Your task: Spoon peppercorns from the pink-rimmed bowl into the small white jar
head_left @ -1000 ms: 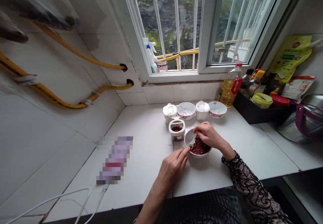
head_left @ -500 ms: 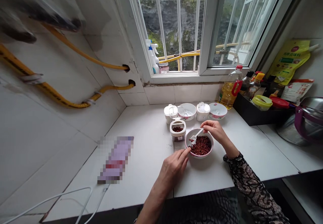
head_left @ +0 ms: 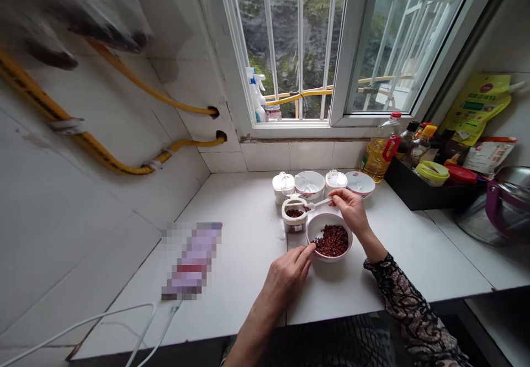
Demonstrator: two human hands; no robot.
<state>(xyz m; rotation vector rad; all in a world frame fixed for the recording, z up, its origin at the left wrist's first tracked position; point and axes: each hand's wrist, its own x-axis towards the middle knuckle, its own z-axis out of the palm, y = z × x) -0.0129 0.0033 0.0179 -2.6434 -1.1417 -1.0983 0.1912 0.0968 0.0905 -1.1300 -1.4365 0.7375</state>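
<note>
My right hand (head_left: 350,209) pinches the handle of a small white spoon (head_left: 321,203). The spoon's scoop, with a few dark red peppercorn-like grains, is at the right side of the open mouth of a seasoning jar (head_left: 295,224). Similar grains show inside that jar, whose clear lid stands raised. In front and to the right sits a white bowl (head_left: 311,229) with a pink rim, partly filled with dark red grains (head_left: 332,240). The fingers of my left hand (head_left: 287,272) grip the bowl's left rim; its thumb is hidden.
Behind stand two white seasoning jars (head_left: 283,187) (head_left: 335,180), a white bowl (head_left: 310,184) and a floral bowl (head_left: 360,184). An oil bottle (head_left: 379,154), a black condiment box (head_left: 408,185) and a kettle (head_left: 482,212) are right. A blurred purple object (head_left: 192,262) with a white cable lies left.
My right hand has lifted the spoon out of the bowl and moved it up and left to the jar's mouth. The left hand stays at the bowl's rim. The view has shifted slightly.
</note>
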